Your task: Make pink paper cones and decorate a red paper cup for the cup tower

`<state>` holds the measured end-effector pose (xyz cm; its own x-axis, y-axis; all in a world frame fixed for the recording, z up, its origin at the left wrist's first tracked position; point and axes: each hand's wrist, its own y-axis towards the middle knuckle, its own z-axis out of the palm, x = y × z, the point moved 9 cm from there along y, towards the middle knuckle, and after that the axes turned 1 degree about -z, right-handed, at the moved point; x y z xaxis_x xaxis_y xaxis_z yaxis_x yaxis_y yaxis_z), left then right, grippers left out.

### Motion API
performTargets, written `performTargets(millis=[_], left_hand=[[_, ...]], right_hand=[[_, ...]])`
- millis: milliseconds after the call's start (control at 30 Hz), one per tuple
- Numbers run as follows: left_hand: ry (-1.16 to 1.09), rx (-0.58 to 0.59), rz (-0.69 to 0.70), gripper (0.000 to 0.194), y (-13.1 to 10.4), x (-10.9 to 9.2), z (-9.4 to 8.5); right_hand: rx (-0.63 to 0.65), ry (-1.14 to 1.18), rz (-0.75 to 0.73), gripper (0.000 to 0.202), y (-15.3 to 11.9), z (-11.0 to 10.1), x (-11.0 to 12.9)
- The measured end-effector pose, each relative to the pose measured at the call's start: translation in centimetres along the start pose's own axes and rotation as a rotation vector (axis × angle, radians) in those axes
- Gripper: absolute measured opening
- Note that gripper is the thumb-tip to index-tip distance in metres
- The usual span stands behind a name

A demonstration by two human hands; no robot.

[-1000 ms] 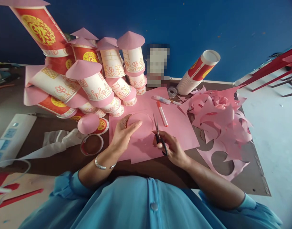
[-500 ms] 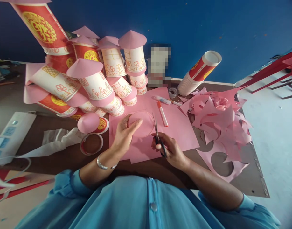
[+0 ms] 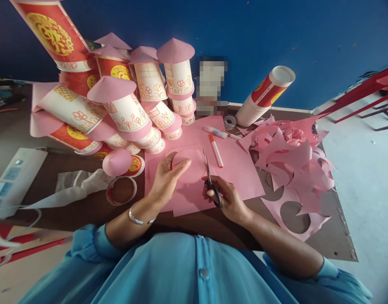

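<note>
Between the thumb and fingers of my left hand [image 3: 165, 179] is a pink paper circle [image 3: 192, 166], held over larger pink sheets [image 3: 238, 177] on the table. My right hand [image 3: 228, 196] grips black-handled scissors [image 3: 212, 188], their blades pointing away from me. The blades are beside the circle's right edge; I cannot tell whether they touch it. Just beyond them an orange-capped white marker [image 3: 216, 151] lies on the pink paper, with a glue stick [image 3: 215, 132] farther back.
Paper-cup towers with pink cone roofs [image 3: 118, 90] crowd the left. Pink scraps [image 3: 289, 152] heap up at the right, below a leaning cup stack [image 3: 263, 97]. A tape roll [image 3: 121, 191] and a power strip [image 3: 18, 181] lie at the left.
The paper circle and my left hand have shifted very slightly to the right. The scissors stay almost in place at its edge.
</note>
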<state>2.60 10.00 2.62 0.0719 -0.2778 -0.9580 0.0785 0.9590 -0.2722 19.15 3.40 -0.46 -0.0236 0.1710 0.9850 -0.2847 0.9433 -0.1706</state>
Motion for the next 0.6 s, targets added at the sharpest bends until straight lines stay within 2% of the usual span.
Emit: performTargets(millis=[167, 367, 600], left_hand=[[-0.019, 0.015, -0.007, 0.027, 0.02, 0.19, 0.09], [0.026, -0.008, 0.006, 0.029, -0.12, -0.61, 0.08], [0.038, 0.03, 0.026, 0.026, 0.08, -0.55, 0.1]], right_hand=[[-0.008, 0.012, 0.019, 0.058, -0.02, -0.14, -0.22], [-0.014, 0.028, 0.025, 0.055, -0.03, -0.25, -0.26], [-0.007, 0.05, 0.035, 0.052, -0.08, -0.26, -0.19]])
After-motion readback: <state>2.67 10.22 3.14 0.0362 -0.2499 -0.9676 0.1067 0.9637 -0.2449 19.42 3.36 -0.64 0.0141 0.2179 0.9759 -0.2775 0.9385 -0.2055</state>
